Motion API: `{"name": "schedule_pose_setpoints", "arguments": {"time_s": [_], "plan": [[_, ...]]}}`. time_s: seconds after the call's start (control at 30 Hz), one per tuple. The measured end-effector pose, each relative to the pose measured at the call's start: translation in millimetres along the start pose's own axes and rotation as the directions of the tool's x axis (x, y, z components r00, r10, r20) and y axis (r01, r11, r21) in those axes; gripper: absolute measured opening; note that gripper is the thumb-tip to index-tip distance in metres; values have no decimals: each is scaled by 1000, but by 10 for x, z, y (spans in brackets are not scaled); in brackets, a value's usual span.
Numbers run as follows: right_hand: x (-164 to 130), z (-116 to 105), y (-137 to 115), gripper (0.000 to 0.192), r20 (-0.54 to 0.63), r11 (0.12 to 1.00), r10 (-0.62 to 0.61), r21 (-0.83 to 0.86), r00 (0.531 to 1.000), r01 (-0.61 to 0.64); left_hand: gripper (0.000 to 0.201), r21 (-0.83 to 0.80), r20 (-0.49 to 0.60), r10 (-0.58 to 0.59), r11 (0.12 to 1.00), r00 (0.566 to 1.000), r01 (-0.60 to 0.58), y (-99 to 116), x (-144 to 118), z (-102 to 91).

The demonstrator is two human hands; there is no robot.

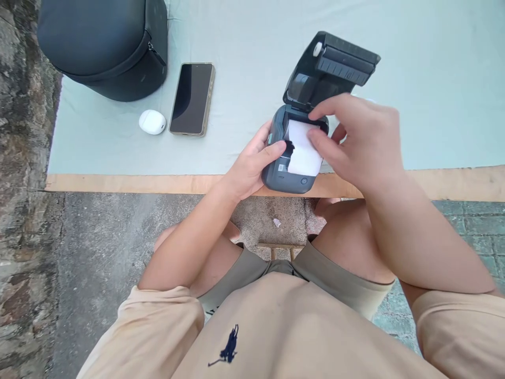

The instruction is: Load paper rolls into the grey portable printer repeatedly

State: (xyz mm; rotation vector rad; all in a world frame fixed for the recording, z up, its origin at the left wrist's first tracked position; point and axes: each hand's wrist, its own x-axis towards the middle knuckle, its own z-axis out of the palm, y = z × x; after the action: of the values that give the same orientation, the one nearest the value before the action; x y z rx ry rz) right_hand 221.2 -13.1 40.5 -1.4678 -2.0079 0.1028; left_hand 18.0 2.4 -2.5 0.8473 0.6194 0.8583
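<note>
Item 1: label printer [290, 176], 1 unit. Small, dark grey, rounded body; 1 round button shows on its near face. Its lid [331, 66] is black, hinged at the far side and swung fully open, standing tilted away from you with a ribbed bar and 1 white roller end along its top. A white paper strip [305, 152] lies out of the open bay and down over the front. The printer sits at the near edge of the table [118, 183], close to the bare wooden border strip.

Your left hand [252, 168] cups the printer's left side, thumb pressed on its top, fingers wrapped behind: closed on the body. Your right hand [355, 139] hangs over the bay, with its thumb and forefinger pinching the paper strip at its upper right edge.

Other stock on the pale cloth: 1 phone [192, 98], face up, screen dark, well left of the printer; 1 white earbud case [152, 121] just beside the phone's near left corner; 1 dark zippered bag [106, 45] at the far left corner.

Room: the cloth to the right of and beyond the lid lies open. Between phone and printer there is a bare stretch. Below the table edge, your knees sit under the printer.
</note>
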Motion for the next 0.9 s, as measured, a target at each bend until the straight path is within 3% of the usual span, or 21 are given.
{"name": "schedule_pose_setpoints", "arguments": {"time_s": [0.13,0.37,0.5,0.6,0.67,0.77,0.8,0.9], "plan": [[20,-92,-166,30,262,980,122,-184,957,-75,65,-1,32,11,1000,999,-11,-3,13,-37],[54,-152,-261,42,443,938,220,-342,869,-63,53,59,98,37,997,995,-43,-34,0,-71],[16,-158,-239,41,382,979,145,-189,913,-77,66,90,55,5,996,998,-10,-27,-17,-67],[-55,-216,-256,38,272,986,92,107,958,-125,80,56,3,-4,998,1000,4,-28,-13,-92],[-93,-282,-237,34,237,900,111,387,965,-198,77,34,-36,6,999,999,-5,-29,2,-112],[-86,-399,-64,42,180,614,284,720,942,-323,66,16,-42,13,1000,999,-13,-16,33,-121],[-68,-435,39,46,148,517,385,783,911,-346,63,11,-35,13,1000,999,-12,-9,41,-119],[-3,-503,420,45,110,308,672,858,733,-411,57,-3,-39,20,1000,999,-20,5,56,-110]]}}
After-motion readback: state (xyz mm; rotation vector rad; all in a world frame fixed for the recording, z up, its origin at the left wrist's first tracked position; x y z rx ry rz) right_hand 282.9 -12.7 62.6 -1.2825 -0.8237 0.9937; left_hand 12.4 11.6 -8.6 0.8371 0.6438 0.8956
